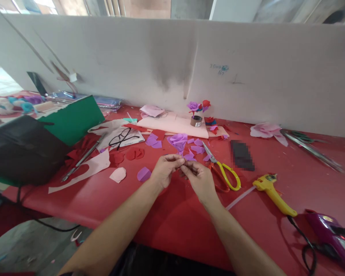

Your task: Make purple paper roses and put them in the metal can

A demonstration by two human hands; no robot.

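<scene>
My left hand [167, 168] and my right hand [199, 179] meet over the middle of the red table, thumbs and fingertips pinched together. What they hold, if anything, is too small and hidden to make out. Just beyond the fingertips is a ruffled piece of purple crepe paper [178, 141], with loose purple pieces around it. Close to my right hand lie scissors [227, 172] with one yellow and one red handle loop, blades pointing away. A purple petal [144, 174] and a pale pink petal [117, 175] rest left of my left hand, near red petals [135, 153].
A yellow glue gun [274, 193] with a glue stick and cord lies at right, near a magenta device [332, 237]. Paper flowers [194, 106] stand in a brown tape roll [196, 121]. Eyeglasses [122, 137], a black bag [25, 149] and a green board [74, 120] are at left.
</scene>
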